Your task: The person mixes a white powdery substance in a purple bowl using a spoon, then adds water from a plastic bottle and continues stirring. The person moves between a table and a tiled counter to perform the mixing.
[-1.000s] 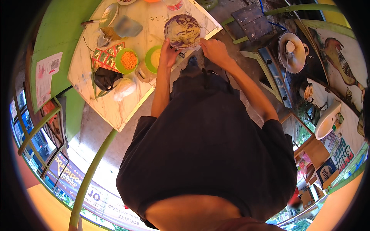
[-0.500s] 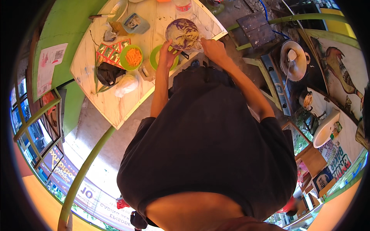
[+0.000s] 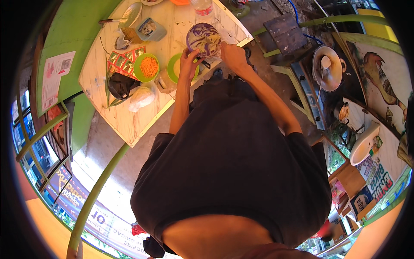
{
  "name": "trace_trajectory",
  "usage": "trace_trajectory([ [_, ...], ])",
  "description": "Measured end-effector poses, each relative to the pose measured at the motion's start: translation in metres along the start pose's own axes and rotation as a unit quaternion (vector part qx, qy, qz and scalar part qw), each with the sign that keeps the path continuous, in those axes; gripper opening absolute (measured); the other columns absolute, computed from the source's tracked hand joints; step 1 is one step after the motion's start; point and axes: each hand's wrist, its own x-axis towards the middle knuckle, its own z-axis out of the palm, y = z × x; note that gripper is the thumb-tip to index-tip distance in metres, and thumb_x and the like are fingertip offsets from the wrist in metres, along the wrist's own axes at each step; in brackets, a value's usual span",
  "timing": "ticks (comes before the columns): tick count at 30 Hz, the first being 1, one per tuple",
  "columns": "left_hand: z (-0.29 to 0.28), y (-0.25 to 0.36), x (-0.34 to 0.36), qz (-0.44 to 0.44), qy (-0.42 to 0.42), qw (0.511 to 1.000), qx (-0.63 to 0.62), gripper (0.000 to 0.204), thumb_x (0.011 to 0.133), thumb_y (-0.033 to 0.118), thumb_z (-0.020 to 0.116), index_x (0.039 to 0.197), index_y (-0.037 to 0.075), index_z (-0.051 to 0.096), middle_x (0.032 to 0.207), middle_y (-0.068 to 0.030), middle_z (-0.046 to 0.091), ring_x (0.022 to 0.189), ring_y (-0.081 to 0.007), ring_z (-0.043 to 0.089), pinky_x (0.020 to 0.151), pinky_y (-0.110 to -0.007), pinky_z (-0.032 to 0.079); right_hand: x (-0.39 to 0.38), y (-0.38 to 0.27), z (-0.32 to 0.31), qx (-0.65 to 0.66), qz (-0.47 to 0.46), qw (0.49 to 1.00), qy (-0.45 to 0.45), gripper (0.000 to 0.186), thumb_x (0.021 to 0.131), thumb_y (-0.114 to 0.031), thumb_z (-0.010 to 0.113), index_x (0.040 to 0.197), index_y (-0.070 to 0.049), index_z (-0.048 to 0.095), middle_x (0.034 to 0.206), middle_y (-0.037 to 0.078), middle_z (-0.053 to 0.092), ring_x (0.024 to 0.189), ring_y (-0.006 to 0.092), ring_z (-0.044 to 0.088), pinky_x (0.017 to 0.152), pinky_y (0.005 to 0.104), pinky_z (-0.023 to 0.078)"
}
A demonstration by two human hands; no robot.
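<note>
A large round cut half of purple cabbage (image 3: 203,39), its pale and purple swirled face turned up, is at the table's right side. My left hand (image 3: 189,61) holds its lower left edge with curled fingers. At its right edge, my right hand (image 3: 233,56) has its fingers bent together; a thin see-through film seems to be there, but what they pinch is too small to make out. A green plate (image 3: 173,69) lies partly behind my left hand. Between my hands a black handle (image 3: 206,64) shows near the table edge.
On the marble-patterned table (image 3: 129,125), a green bowl of orange strips (image 3: 148,67), a black plastic bag (image 3: 120,85), a white bag (image 3: 141,98), red packets (image 3: 123,61), a clear tub (image 3: 151,29) and a strainer (image 3: 133,13) stand leftward. A wok (image 3: 328,69) is at the right.
The cabbage has turned or tilted slightly between my hands. My left hand has shifted a little downward and right; my right hand has moved slightly left along the cabbage's edge.
</note>
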Motion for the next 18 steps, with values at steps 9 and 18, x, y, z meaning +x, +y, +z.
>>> trace_trajectory([
  [9,0.004,0.008,0.0,-0.003,-0.007,1.0,0.022,0.056,0.09,0.024,0.074,0.131,0.0,0.045,0.128,-0.0142,0.057,0.123,-0.0284,0.054,0.106,-0.055,0.046,0.006,-0.009,-0.007,0.006,0.002,1.0,0.015,0.024,0.1,-0.026,0.054,0.094,-0.005,0.063,0.072,0.022,0.066,0.071,0.0441,0.067,0.062,0.0529,0.052],
  [18,0.001,0.005,0.008,0.036,-0.044,0.998,0.025,0.053,0.091,0.017,0.073,0.132,0.0,0.046,0.127,-0.0138,0.056,0.12,-0.0277,0.057,0.102,-0.053,0.049,0.009,-0.003,-0.005,0.0,-0.044,0.999,0.01,0.023,0.099,-0.026,0.055,0.098,-0.005,0.063,0.071,0.022,0.066,0.069,0.0429,0.068,0.061,0.0528,0.053],
])
